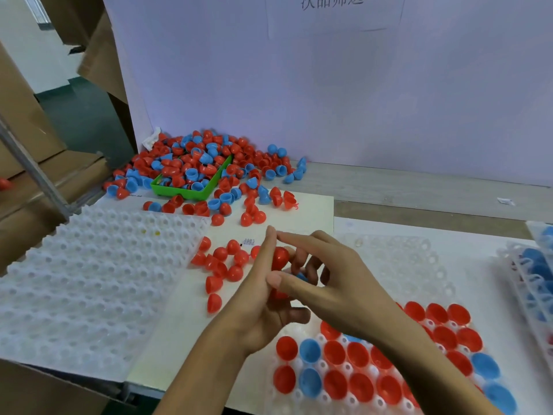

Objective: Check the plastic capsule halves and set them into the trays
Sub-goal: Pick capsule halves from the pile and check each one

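While both hands meet mid-desk, left hand (263, 307) fingers curl round red capsule half (279, 258); right hand (332, 283) fingers pinch it too. Likely light, stiff, slick: grip by rim. Tray (419, 265) at 5 o'clock.

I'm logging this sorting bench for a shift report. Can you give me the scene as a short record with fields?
left hand: holds red capsule halves, one red half at its fingertips
right hand: fingers reach to that half; a blue piece shows beneath
near tray: partly filled, mostly red halves, some blue
left tray: looks empty
loose pile: red and blue halves around a green bin
small red cluster: between the trays
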